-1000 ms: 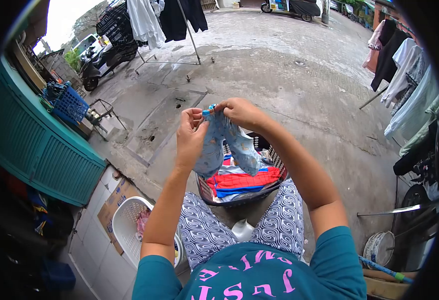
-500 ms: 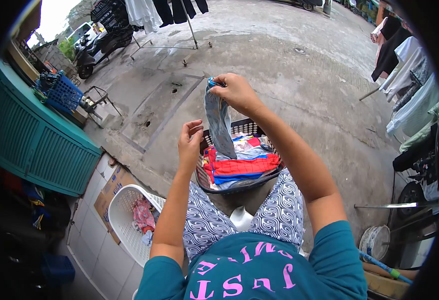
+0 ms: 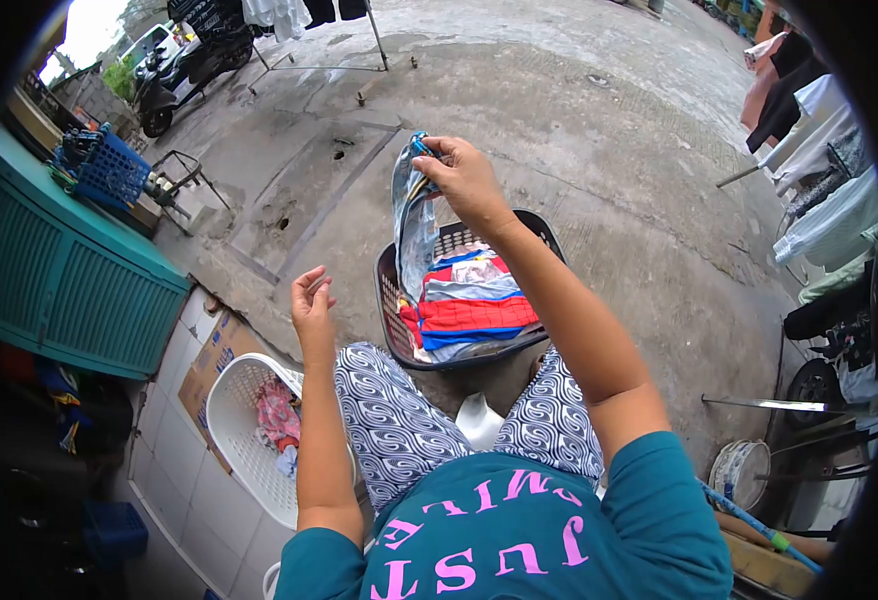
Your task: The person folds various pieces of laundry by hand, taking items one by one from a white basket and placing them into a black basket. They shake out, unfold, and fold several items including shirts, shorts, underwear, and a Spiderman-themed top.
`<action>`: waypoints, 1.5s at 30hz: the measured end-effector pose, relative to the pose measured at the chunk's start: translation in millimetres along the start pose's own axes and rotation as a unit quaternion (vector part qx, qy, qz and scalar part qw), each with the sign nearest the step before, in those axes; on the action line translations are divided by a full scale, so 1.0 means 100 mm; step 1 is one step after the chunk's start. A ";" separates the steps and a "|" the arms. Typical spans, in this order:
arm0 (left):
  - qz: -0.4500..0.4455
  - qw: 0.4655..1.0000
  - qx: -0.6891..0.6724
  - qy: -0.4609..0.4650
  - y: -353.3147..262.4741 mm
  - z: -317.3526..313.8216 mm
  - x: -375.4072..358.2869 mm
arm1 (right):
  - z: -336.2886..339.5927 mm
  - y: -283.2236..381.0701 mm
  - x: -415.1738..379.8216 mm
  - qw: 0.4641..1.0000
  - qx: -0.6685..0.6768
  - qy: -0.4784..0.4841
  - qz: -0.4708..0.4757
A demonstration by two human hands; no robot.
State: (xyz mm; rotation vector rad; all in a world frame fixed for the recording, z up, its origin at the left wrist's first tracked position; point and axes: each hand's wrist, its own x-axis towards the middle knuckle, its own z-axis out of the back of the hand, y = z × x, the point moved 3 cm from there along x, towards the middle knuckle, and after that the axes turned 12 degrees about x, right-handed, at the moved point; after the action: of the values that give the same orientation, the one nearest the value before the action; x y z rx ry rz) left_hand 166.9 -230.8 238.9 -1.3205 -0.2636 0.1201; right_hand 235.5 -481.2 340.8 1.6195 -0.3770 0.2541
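My right hand (image 3: 466,182) pinches the bright blue gathered edge of a light grey-blue patterned garment (image 3: 416,240). The cloth hangs down long and folded, its lower end at the left side of a dark plastic laundry basket (image 3: 387,318); its exact kind I cannot make out. Inside that basket lies a pile of red, blue, white and grey clothes (image 3: 471,316). My left hand (image 3: 313,302) is held up left of the basket, fingers loosely curled and apart, with nothing in them. Both knees flank the near side of the basket.
A white laundry basket (image 3: 221,410) with a few pink and white pieces stands at my left. Beyond it are a teal louvred cabinet (image 3: 69,270) and a blue crate (image 3: 114,178). Clothes (image 3: 809,150) hang at the right, above a white bucket (image 3: 741,472). A motorbike (image 3: 184,80) stands far left.
My right hand has moved slightly up and left with the garment, which has swung toward the basket's left side. My left hand has moved left and down, away from the cloth.
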 end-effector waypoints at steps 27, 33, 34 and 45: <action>0.450 0.836 0.287 -0.128 3.43 2.58 -2.07 | 2.82 -1.87 -2.37 0.875 -0.353 -0.134 -0.302; 0.434 0.782 0.447 -0.009 3.48 2.23 -1.81 | 2.66 -1.54 -2.54 0.867 -0.328 -0.178 -0.331; 0.470 0.800 0.371 0.032 3.49 2.20 -1.75 | 2.64 -1.49 -2.56 0.855 -0.365 -0.159 -0.333; 0.196 0.894 0.237 -0.327 2.79 2.81 -1.05 | 1.46 -1.67 -1.66 0.941 -0.220 -0.085 -0.243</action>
State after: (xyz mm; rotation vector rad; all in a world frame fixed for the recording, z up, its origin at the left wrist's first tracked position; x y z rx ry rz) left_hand 10.5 77.1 18.7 -0.7893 -0.4978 0.9272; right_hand 139.1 -602.0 111.5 1.2414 -0.1376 -0.3303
